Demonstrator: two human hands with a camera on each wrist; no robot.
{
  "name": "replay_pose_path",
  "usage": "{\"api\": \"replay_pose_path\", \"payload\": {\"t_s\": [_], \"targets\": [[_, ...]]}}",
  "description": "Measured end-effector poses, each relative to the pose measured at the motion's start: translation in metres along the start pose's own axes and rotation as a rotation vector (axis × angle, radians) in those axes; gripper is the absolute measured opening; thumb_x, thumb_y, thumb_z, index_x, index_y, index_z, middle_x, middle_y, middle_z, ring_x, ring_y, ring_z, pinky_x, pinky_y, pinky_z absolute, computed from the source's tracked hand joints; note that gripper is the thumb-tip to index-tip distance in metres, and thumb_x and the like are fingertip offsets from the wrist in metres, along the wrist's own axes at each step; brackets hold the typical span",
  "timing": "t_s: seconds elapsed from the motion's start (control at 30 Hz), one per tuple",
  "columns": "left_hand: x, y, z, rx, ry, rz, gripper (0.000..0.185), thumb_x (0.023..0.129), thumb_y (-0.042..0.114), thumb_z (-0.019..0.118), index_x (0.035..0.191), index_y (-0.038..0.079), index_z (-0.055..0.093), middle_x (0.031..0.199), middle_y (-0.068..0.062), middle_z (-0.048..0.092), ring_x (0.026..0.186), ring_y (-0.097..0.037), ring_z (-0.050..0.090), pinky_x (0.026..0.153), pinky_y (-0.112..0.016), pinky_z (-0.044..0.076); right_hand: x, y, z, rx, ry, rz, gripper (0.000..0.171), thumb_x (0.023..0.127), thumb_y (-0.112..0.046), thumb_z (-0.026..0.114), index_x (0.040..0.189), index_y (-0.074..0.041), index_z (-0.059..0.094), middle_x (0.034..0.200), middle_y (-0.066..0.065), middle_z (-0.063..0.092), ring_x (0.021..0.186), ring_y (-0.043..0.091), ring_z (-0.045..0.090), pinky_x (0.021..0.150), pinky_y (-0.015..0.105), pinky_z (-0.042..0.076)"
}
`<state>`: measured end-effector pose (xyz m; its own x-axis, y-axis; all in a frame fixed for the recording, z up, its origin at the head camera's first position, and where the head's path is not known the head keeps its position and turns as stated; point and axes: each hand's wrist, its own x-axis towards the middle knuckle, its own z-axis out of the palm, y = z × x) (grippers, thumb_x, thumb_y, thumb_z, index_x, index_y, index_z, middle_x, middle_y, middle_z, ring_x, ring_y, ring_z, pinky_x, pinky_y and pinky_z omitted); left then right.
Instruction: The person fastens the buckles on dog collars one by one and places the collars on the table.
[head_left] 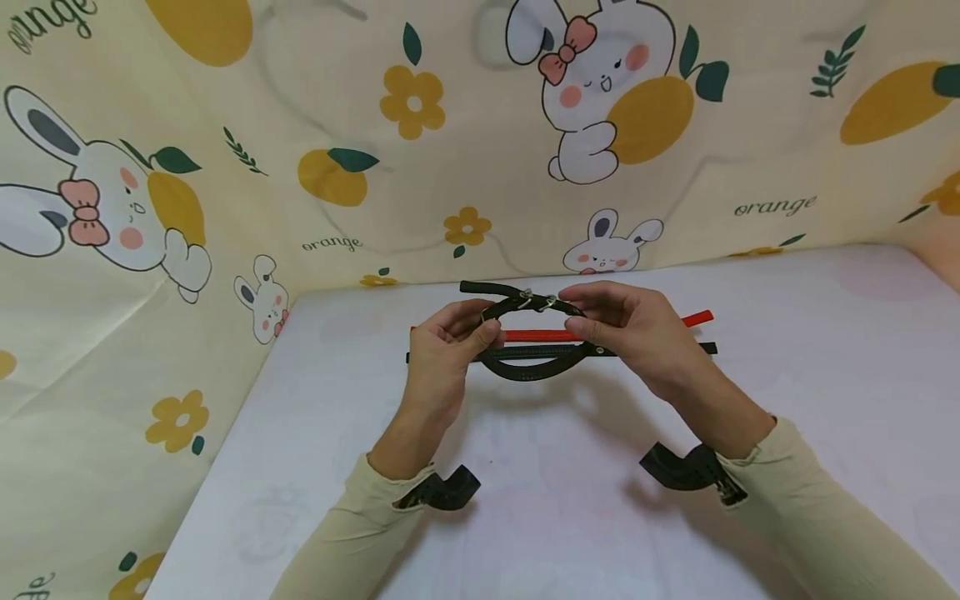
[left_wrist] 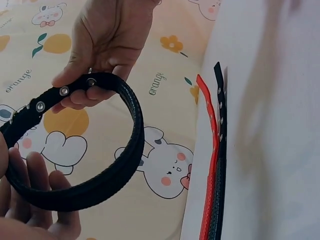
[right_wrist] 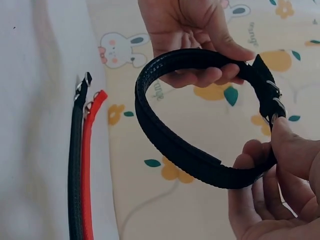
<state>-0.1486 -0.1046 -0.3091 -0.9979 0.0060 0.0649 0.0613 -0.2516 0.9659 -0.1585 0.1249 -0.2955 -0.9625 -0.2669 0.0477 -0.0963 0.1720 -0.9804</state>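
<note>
A black collar with a metal buckle is held above the table, fastened into a ring. My left hand pinches its left side between thumb and fingers. On the opposite side, my right hand grips the collar close to the buckle. The free strap end points left past the buckle. In the left wrist view, metal eyelets line the strap near the right hand. Behind the ring, a red collar and a second black collar lie straight, side by side on the table.
The white tabletop meets a cream cloth backdrop printed with rabbits, oranges and flowers, at the back and left. A black camera mount sits on the left wrist and another black mount on the right.
</note>
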Motion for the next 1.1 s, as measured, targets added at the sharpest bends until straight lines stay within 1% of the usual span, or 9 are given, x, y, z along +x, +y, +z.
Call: {"api": "replay_pose_path", "payload": {"t_s": [0.23, 0.43, 0.5, 0.63, 0.73, 0.8, 0.9, 0.97, 1.1], "targets": [[0.0005, 0.0002, -0.002, 0.001, -0.009, 0.008, 0.029, 0.09, -0.003, 0.068, 0.118, -0.007, 0.064, 0.088, 0.001, 0.068, 0.074, -0.012, 0.058, 0.07, -0.018, 0.051, 0.0001, 0.0003, -0.0014, -0.037, 0.011, 0.031, 0.043, 0.091, -0.021, 0.074, 0.131, -0.007, 0.062, 0.102, -0.012, 0.066, 0.099, 0.005, 0.063, 0.081, 0.018, 0.053], [0.0007, 0.0026, -0.0031, -0.03, 0.002, -0.065, 0.035, 0.089, -0.008, 0.067, 0.124, -0.005, 0.063, 0.098, 0.001, 0.072, 0.09, -0.012, 0.067, 0.08, -0.017, 0.055, 0.0012, 0.0012, -0.0033, -0.08, 0.013, 0.044, 0.044, 0.091, -0.023, 0.074, 0.131, -0.008, 0.063, 0.105, -0.01, 0.068, 0.103, 0.005, 0.063, 0.083, 0.018, 0.053], [0.0011, 0.0022, -0.0036, -0.041, 0.006, -0.083, 0.036, 0.089, -0.008, 0.067, 0.125, -0.005, 0.063, 0.097, 0.002, 0.073, 0.089, -0.011, 0.067, 0.08, -0.017, 0.055, 0.0016, 0.0016, -0.0037, -0.091, 0.009, 0.044, 0.043, 0.091, -0.023, 0.074, 0.13, -0.008, 0.064, 0.105, -0.01, 0.068, 0.103, 0.006, 0.063, 0.082, 0.018, 0.053], [0.0021, 0.0004, -0.0043, -0.059, 0.008, -0.105, 0.034, 0.091, -0.006, 0.066, 0.125, -0.004, 0.063, 0.094, 0.003, 0.072, 0.082, -0.012, 0.062, 0.076, -0.019, 0.053, 0.0018, 0.0013, -0.0039, -0.103, -0.011, 0.045, 0.041, 0.091, -0.022, 0.074, 0.128, -0.008, 0.064, 0.103, -0.013, 0.068, 0.101, 0.007, 0.063, 0.082, 0.019, 0.053], [0.0025, -0.0006, -0.0044, -0.077, 0.007, -0.101, 0.034, 0.092, -0.006, 0.064, 0.125, -0.004, 0.063, 0.097, 0.002, 0.07, 0.084, -0.013, 0.06, 0.077, -0.018, 0.053, 0.0016, 0.0003, -0.0036, -0.1, -0.026, 0.04, 0.041, 0.09, -0.023, 0.075, 0.127, -0.008, 0.064, 0.105, -0.01, 0.069, 0.099, 0.008, 0.064, 0.081, 0.02, 0.054], [0.0026, -0.0014, -0.0045, -0.065, 0.012, -0.09, 0.034, 0.091, -0.006, 0.065, 0.125, -0.005, 0.064, 0.098, 0.002, 0.07, 0.087, -0.013, 0.06, 0.078, -0.018, 0.053, 0.0014, -0.0001, -0.0039, -0.095, -0.038, 0.035, 0.041, 0.09, -0.023, 0.075, 0.127, -0.008, 0.064, 0.108, -0.007, 0.069, 0.101, 0.01, 0.064, 0.083, 0.019, 0.054], [0.002, -0.0025, -0.0041, 0.005, 0.013, -0.075, 0.034, 0.089, -0.004, 0.069, 0.123, -0.004, 0.066, 0.102, 0.001, 0.072, 0.093, -0.013, 0.062, 0.081, -0.017, 0.054, 0.0013, 0.0004, -0.0046, -0.105, -0.08, -0.003, 0.044, 0.09, -0.021, 0.075, 0.131, -0.011, 0.062, 0.12, -0.002, 0.066, 0.111, 0.014, 0.061, 0.088, 0.018, 0.053], [0.0017, -0.0036, -0.0036, 0.068, 0.002, -0.064, 0.034, 0.088, -0.002, 0.072, 0.121, -0.002, 0.068, 0.106, -0.001, 0.073, 0.096, -0.014, 0.063, 0.083, -0.018, 0.055, 0.0013, 0.0013, -0.0047, -0.122, -0.113, -0.063, 0.047, 0.091, -0.017, 0.074, 0.134, -0.011, 0.058, 0.128, 0.003, 0.062, 0.119, 0.019, 0.058, 0.094, 0.017, 0.049], [-0.0001, -0.0057, -0.0012, 0.167, -0.046, -0.038, 0.033, 0.086, 0.002, 0.075, 0.118, 0.002, 0.071, 0.114, -0.009, 0.073, 0.1, -0.017, 0.065, 0.086, -0.021, 0.056, 0.0008, 0.002, -0.0014, -0.175, -0.134, -0.2, 0.049, 0.092, -0.015, 0.072, 0.137, -0.01, 0.055, 0.136, 0.005, 0.059, 0.128, 0.021, 0.053, 0.105, 0.02, 0.042]]}}
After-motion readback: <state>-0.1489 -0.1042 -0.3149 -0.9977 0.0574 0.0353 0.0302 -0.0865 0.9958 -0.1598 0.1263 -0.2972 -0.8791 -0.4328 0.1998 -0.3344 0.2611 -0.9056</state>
